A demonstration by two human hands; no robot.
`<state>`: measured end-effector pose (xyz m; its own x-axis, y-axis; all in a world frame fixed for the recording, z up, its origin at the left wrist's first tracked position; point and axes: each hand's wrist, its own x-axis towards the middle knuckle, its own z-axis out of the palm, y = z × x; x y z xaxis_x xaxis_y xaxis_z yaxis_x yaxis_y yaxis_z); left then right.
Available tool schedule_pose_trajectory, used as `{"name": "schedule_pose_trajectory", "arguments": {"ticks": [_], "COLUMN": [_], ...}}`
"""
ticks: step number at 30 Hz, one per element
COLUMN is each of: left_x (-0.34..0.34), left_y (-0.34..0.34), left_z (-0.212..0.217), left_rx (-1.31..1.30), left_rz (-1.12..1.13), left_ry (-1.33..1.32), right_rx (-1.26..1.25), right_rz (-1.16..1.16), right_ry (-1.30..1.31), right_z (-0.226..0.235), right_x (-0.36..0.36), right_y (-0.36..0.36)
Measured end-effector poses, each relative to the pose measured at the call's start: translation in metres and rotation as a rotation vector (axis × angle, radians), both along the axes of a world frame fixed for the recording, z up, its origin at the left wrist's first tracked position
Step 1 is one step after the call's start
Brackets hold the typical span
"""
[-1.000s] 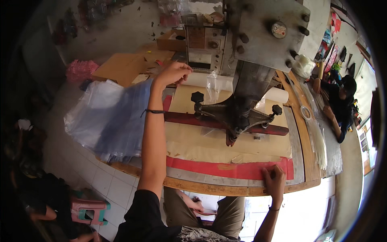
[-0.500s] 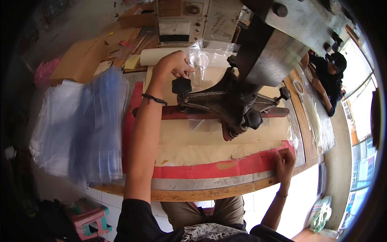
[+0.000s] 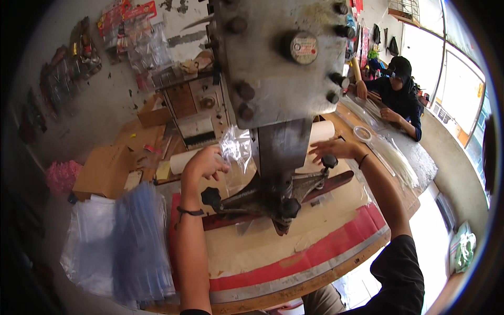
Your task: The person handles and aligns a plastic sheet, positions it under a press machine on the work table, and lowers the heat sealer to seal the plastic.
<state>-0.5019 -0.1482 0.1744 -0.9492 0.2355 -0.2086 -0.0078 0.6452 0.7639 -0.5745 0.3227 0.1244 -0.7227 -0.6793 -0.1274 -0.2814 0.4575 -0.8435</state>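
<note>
The table (image 3: 294, 288) is topped by the press (image 3: 273, 79); plastic sheets (image 3: 142, 241) are piled at left; clear film (image 3: 239, 149) is seen far, left of the column (image 3: 283, 147), beside the left hand (image 3: 206, 165), its fingers bent; whether film is gripped cannot be told; the right hand (image 3: 336, 150) is held right of the column, fingers parted, near a knob (image 3: 329, 160).

Behind the left hand (image 3: 205, 164) sits a black cord bracelet (image 3: 189, 212) with a loose end; behind the right hand (image 3: 336, 149), a thin dark band (image 3: 362, 160). The loose right sleeve (image 3: 398, 270) is black, the near trousers (image 3: 323, 301) olive-brown.
</note>
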Motion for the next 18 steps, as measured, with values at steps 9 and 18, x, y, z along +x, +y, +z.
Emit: {"name": "schedule_pose_trajectory", "arguments": {"ticks": [9,18], "left_x": [0.005,-0.005], "left_y": [-0.002,0.001], "left_z": [0.019,0.004], "left_rx": [-0.123,-0.015], "left_rz": [-0.003,0.149], "left_ry": [0.054,0.167], "right_rx": [-0.169,-0.255], "right_rz": [0.030,-0.090], "right_ry": [0.038,0.332], "right_z": [-0.043,-0.047], "right_x": [-0.015,0.005], "right_y": [-0.035,-0.035]}}
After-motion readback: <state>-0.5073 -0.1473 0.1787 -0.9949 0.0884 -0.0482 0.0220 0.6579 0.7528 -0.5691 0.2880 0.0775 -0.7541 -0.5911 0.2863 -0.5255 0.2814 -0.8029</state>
